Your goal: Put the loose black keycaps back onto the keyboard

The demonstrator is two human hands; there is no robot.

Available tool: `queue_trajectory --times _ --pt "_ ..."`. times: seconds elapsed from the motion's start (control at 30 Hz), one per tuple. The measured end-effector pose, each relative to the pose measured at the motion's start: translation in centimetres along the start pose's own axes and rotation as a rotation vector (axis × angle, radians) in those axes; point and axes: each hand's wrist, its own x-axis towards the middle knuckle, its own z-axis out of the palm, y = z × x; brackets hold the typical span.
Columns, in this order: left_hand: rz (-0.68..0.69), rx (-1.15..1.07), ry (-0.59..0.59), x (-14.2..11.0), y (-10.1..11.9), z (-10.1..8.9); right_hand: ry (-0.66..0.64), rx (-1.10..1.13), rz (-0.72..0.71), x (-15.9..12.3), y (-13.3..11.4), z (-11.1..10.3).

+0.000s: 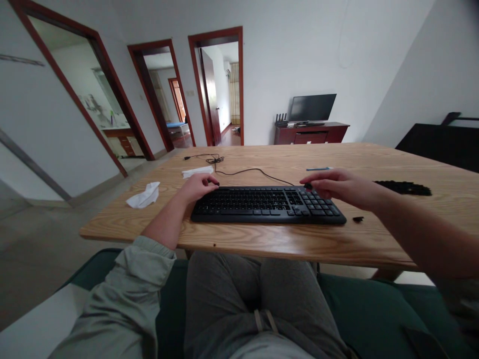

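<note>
A black keyboard (267,204) lies near the front edge of a wooden table (284,239), its cable (247,172) trailing to the far left. My left hand (196,187) rests at the keyboard's far left corner, fingers curled and touching its edge. My right hand (339,187) hovers over the number pad with fingertips pinched on a small black keycap (308,186). A loose black keycap (358,219) lies on the table just right of the keyboard.
Two crumpled white tissues (144,195) (197,171) lie at the table's left. A pile of black keycaps (404,187) and a small blue strip (318,169) sit at the right. Beyond are a TV stand (310,133), doorways and a dark cabinet (437,142).
</note>
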Motion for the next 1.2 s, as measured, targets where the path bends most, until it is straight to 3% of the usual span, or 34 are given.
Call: queue_trajectory --times 0.17,0.3,0.43,0.67,0.93,1.2 --pt "0.041 -0.007 -0.068 -0.1 0.6 0.3 -0.071 0.24 -0.044 1.4 -1.6 2.6" --pt "0.054 -0.012 -0.091 -0.1 0.7 0.6 -0.134 0.283 -0.083 2.5 -1.9 4.3" --pt "0.045 -0.016 -0.098 -0.1 1.1 0.8 -0.153 0.14 -0.179 3.9 -2.4 6.4" --pt "0.099 0.03 -0.139 -0.1 1.8 1.3 -0.015 -0.28 -0.349 7.9 -5.3 11.4" --pt "0.16 0.142 -0.136 -0.1 1.7 1.6 0.107 -0.317 -0.355 12.9 -5.0 14.6" --pt "0.19 0.196 -0.172 0.0 2.1 1.4 0.003 -0.53 -0.441 13.2 -4.5 16.4"
